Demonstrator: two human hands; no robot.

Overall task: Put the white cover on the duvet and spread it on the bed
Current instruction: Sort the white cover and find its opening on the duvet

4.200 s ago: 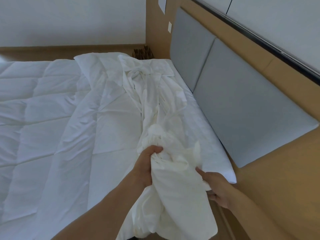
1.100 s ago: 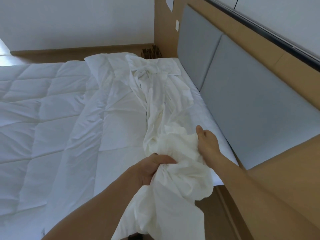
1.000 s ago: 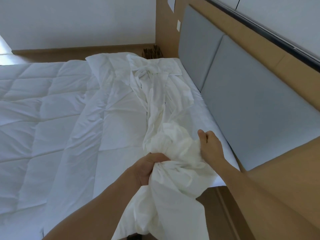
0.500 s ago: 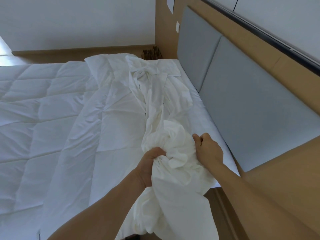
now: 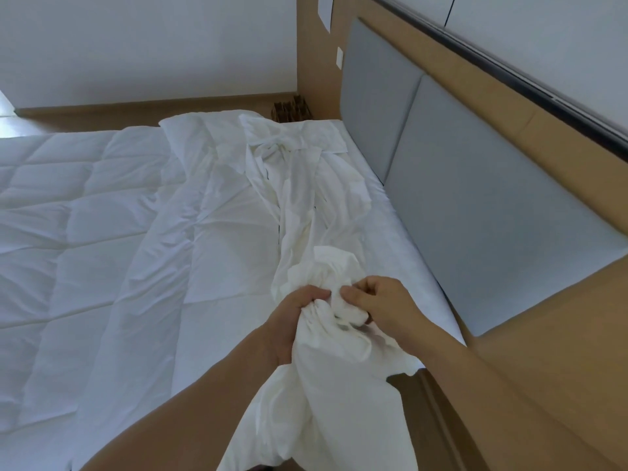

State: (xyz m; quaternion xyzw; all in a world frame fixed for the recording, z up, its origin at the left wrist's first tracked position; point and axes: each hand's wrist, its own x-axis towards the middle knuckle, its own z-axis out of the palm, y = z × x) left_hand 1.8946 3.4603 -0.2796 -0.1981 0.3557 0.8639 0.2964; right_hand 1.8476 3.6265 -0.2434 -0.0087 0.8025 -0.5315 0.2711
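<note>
Bed (image 5: pixel 424 266) beside grey headboard (image 5: pixel 492 205). Quilted duvet (image 5: pixel 85 232) spread flat across bed. White cover (image 5: pixel 299 205) bunched along headboard side, near end hanging off corner. Left hand (image 5: pixel 292 321), right hand (image 5: pixel 384 307) both clutch gathered cover, fingers curled into folds.

cover (image 5: pixel 299 212) on duvet (image 5: pixel 85 239), headboard (image 5: pixel 475 198) right

Legible text, labels, brands, numbers, signs: none recorded.
- White paper sheet (image 5: pixel 325 10), fixed high on the wooden wall panel (image 5: pixel 311 62) past the far corner of the bed: its face was too small and pale to read.
- Small white wall plate (image 5: pixel 339 57), on the wood just beside the grey headboard pad (image 5: pixel 373 107): no marking could be made out.
</note>
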